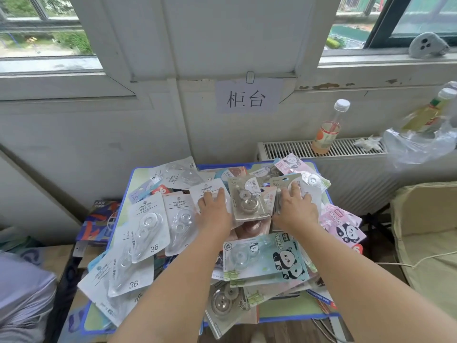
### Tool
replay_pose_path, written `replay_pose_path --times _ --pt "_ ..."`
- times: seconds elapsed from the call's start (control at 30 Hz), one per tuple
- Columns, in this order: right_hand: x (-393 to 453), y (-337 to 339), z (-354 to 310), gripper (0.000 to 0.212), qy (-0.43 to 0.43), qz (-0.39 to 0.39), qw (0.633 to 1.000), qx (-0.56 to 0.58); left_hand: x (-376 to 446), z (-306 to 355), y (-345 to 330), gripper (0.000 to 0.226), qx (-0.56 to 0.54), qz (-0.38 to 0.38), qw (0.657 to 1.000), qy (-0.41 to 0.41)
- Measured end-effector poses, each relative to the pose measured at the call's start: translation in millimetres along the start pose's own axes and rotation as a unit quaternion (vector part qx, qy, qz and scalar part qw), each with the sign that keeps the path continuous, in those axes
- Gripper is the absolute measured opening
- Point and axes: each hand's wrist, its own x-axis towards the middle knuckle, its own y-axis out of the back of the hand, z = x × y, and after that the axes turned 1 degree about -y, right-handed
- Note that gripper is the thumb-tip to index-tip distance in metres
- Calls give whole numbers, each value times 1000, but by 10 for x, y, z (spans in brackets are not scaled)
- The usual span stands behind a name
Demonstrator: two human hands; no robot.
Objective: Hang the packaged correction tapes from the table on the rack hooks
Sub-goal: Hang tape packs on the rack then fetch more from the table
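Observation:
A heap of packaged correction tapes covers a small blue-edged table (133, 177). White packs marked 36 (150, 226) lie on the left, a green panda pack (267, 256) lies near the front, and pink panda packs (343, 224) lie on the right. A beige pack with a brown tape (247, 201) sits on top in the middle. My left hand (215, 209) rests with straight fingers on a white pack just left of it. My right hand (295, 206) lies flat on packs just right of it. No rack or hooks are in view.
A radiator (346, 169) stands behind the table at the right, with a drink bottle (327, 129) and a clear plastic bag (420, 144) on it. A paper sign (248, 96) hangs on the wall. Colourful boxes (101, 221) sit at the left, and a cushion (427, 233) lies at the right.

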Motion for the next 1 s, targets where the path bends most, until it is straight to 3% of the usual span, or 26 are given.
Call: replay_pose_path --times 0.33,0.63,1.0 --pt "-36 109 -5 75 -16 23 999 -21 -39 -44 176 60 -20 47 999 19" --pt "-154 136 36 77 -37 34 998 -46 -128 -165 270 64 -33 74 997 14" --pt "-328 253 3 68 -43 127 991 -18 -257 -174 297 68 -42 67 996 -40"
